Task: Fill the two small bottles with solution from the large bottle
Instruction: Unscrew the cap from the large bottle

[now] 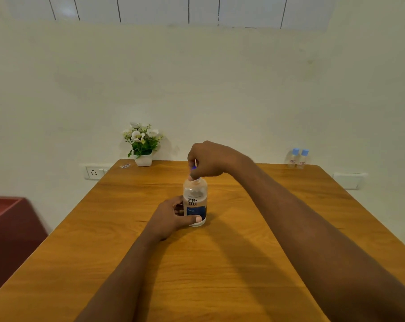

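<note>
Wooden surface (pixel 220 263) carries the upright large bottle (pixel 195 202) at centre, left hand (pixel 171 217) grasping its body, right hand (pixel 209 160) pinching its cap from above, two small bottles (pixel 297 158) standing capped, well apart at the far right corner.

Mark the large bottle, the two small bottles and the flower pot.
large bottle (pixel 195 202): head view, on its label.
two small bottles (pixel 298 159): head view, where the clear bodies meet, far right table corner.
flower pot (pixel 144 160): head view, white pot front.
</note>
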